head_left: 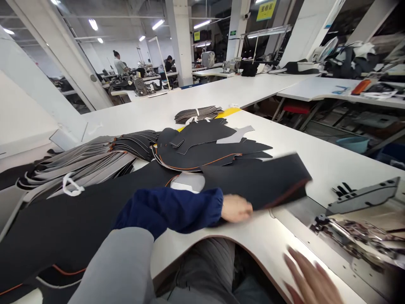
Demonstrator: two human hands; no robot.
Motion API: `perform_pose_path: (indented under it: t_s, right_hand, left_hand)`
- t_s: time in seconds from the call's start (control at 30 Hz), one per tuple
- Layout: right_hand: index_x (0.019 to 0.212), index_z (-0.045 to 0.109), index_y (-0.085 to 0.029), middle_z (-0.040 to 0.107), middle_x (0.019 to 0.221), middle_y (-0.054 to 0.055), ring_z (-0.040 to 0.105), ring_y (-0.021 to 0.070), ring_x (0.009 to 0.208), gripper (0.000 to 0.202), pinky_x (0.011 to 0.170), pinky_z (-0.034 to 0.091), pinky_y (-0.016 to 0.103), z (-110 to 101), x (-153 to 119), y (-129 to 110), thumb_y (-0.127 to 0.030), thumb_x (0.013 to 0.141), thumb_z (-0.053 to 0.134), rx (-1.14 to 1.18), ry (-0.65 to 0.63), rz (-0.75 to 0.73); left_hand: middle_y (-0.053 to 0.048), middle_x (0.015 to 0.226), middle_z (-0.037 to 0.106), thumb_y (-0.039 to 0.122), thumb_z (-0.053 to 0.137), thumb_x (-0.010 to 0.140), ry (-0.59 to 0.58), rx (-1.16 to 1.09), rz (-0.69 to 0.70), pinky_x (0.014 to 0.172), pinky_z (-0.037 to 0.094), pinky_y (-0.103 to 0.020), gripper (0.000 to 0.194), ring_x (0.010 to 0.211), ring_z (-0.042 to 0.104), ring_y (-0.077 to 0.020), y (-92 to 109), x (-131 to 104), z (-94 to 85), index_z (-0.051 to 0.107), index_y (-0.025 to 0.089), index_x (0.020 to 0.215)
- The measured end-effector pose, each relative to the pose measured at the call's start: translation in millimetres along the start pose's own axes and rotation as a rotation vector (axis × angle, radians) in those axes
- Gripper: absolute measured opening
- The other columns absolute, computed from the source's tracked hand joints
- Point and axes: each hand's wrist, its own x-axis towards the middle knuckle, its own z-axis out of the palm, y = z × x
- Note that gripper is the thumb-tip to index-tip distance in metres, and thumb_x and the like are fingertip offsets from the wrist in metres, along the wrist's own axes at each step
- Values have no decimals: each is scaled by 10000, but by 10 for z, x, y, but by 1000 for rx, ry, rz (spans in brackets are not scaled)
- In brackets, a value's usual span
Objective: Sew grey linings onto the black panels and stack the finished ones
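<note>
My left hand [236,208], below a navy sleeve cover, is closed on the near edge of a black fabric panel [256,179]. The panel's right end is lifted off the table and shows an orange-brown line along its edge. My right hand [311,274], smeared a little by motion, has its fingers spread and holds nothing. It is over the white tabletop in front of the sewing machine [357,236]. Past the panel lie more black cut pieces [196,147] with orange stitching.
Layered grey and black pieces [85,160] cover the table's left side, with a white tie [72,185] on them. A bundled stack [196,114] lies farther back beside a yellow sheet [229,112]. People work at machines in the background. A blue basin [352,144] stands below the right-hand table.
</note>
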Motion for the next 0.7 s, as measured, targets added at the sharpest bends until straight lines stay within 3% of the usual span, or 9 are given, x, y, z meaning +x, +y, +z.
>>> perform_pose_path:
  t_s: [0.07, 0.13, 0.2, 0.33, 0.53, 0.63, 0.7]
  right_hand:
    - [1464, 313, -332, 403, 1477, 47, 399, 335, 1317, 703, 1072, 323, 566, 136, 150, -117, -267, 801, 537, -71, -84, -173]
    - [1479, 296, -231, 381, 1480, 132, 370, 416, 1313, 822, 1013, 330, 651, 339, 274, -202, -219, 707, 578, -192, -141, -296]
    - [1453, 353, -220, 363, 1485, 151, 350, 461, 1305, 836, 965, 335, 699, 509, 311, -244, -153, 653, 584, -324, -152, -316]
    - [1398, 444, -285, 335, 1510, 82, 296, 470, 1332, 818, 955, 322, 725, 611, 220, -243, -4, 633, 516, -469, -132, -310]
    - [1411, 400, -369, 270, 1536, -24, 291, 454, 1337, 838, 931, 325, 743, 477, 219, -105, -15, 655, 462, -379, -136, -460]
    - [1430, 336, -415, 299, 1523, -56, 257, 383, 1381, 879, 999, 302, 692, 348, 222, 59, -7, 658, 437, -276, -235, -584]
    - [1435, 300, -438, 318, 1514, -66, 243, 360, 1394, 915, 1020, 281, 683, 279, 220, 193, 12, 648, 426, -241, -310, -589]
  left_hand:
    - [-21, 1093, 626, 477, 432, 925, -82, -32, 80, 786, 469, -288, 311, 1001, 589, -207, 36, 78, 162, 605, 261, 1069]
    - [-59, 1134, 592, 449, 485, 898, 54, 66, -98, 817, 475, -317, 304, 1045, 558, -241, -139, 99, 221, 590, 232, 1082]
    - [-117, 1174, 542, 379, 575, 836, 190, 196, -318, 814, 485, -347, 344, 1083, 517, -284, -393, 103, 214, 562, 183, 1118]
    - [-152, 1183, 502, 315, 561, 814, 201, 280, -441, 756, 505, -376, 404, 1061, 510, -301, -686, 219, 175, 525, 170, 1189]
    - [-198, 1150, 550, 528, 533, 811, 172, 313, -479, 797, 485, -390, 536, 1016, 551, -317, -528, 724, 84, 604, 103, 1131]
    - [-228, 1136, 573, 348, 594, 797, 175, 325, -514, 838, 463, -398, 443, 1046, 550, -324, -402, 969, 26, 597, 64, 1137]
    - [-245, 1102, 595, 216, 637, 758, 153, 313, -510, 854, 454, -416, 416, 1048, 558, -332, -348, 1054, -9, 589, 39, 1132]
